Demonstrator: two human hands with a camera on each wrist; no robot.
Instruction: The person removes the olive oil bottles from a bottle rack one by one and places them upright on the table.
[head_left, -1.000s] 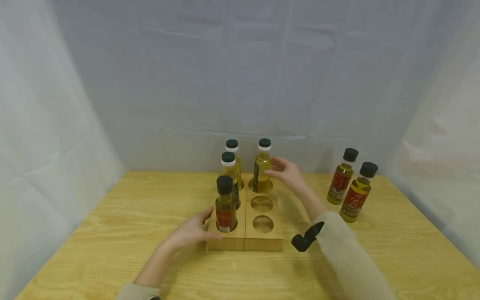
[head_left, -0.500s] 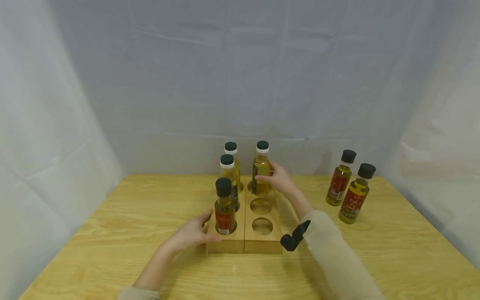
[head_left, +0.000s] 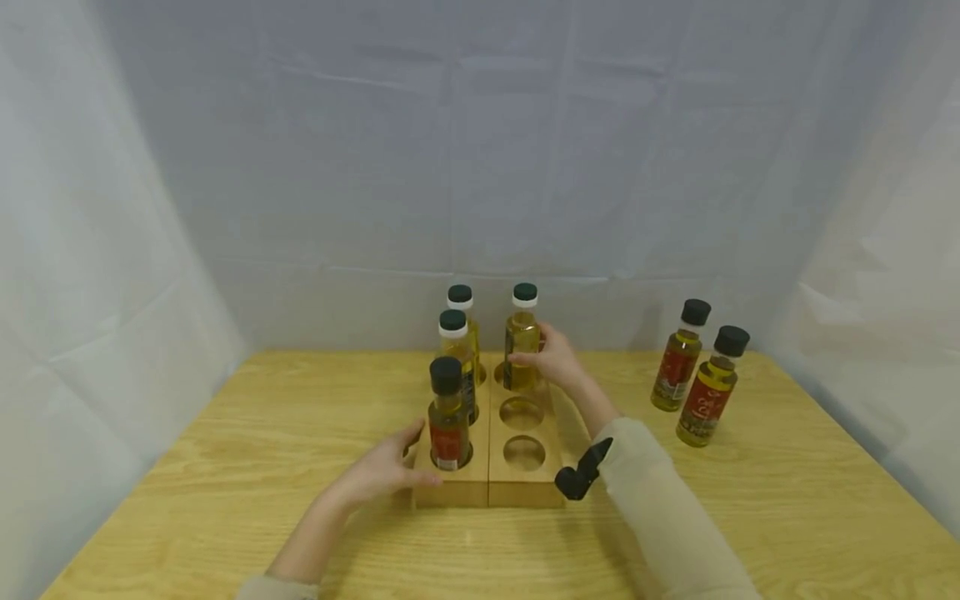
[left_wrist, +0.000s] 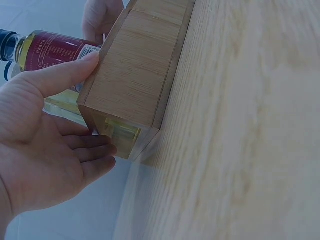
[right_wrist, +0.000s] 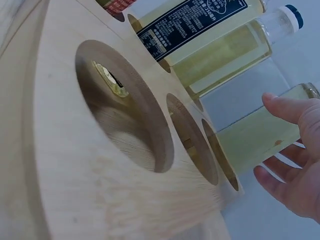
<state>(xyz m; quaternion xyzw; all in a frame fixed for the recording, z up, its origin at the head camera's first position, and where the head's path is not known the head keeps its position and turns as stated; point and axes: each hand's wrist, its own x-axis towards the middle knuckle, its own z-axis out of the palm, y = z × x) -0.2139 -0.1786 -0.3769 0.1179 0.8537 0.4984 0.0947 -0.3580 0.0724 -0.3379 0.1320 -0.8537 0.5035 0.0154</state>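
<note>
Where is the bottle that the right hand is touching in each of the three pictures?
Head: the bottle stands in the far hole of the right column, middle of the picture, right hand on it.
Left wrist: not in it.
Right wrist: it lies across the right edge, pale yellow, beside the thumb and fingertips.
Shared landmark: the wooden holder, which shows in all three views.

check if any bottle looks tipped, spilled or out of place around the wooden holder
Nothing stands out. Four bottles stand upright in the wooden holder, two red-labelled bottles stand upright on the table, and no spill shows.
</note>
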